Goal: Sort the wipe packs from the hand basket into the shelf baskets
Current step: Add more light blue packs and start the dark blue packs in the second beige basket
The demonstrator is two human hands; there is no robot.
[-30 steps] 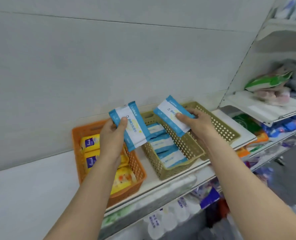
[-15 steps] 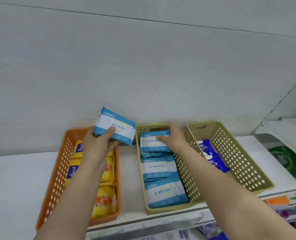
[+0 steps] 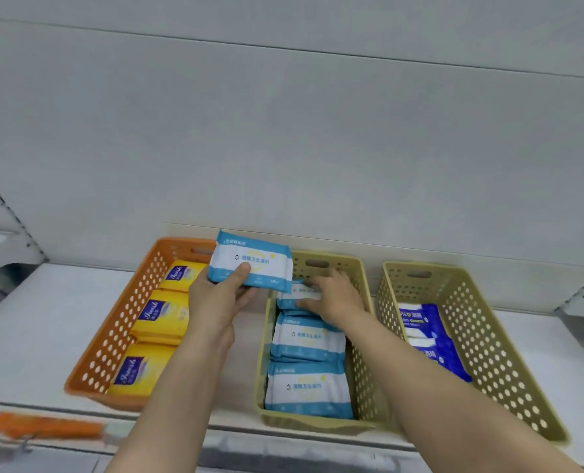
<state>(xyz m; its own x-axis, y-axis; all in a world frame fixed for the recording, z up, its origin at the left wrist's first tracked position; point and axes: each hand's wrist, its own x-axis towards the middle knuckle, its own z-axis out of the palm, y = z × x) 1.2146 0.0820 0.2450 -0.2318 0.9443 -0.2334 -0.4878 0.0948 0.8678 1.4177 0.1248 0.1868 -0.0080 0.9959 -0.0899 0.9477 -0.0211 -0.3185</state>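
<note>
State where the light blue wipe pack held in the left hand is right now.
In the head view, the light blue wipe pack is left of centre, gripped by the left hand, raised between the orange basket and the middle beige basket.

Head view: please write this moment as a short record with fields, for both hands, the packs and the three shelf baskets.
left hand: holds a light blue wipe pack up, over the gap between two baskets
right hand: pressing a pack at the back of the middle basket
middle basket: light blue packs in a row
orange basket: yellow packs
right basket: dark blue packs
</note>
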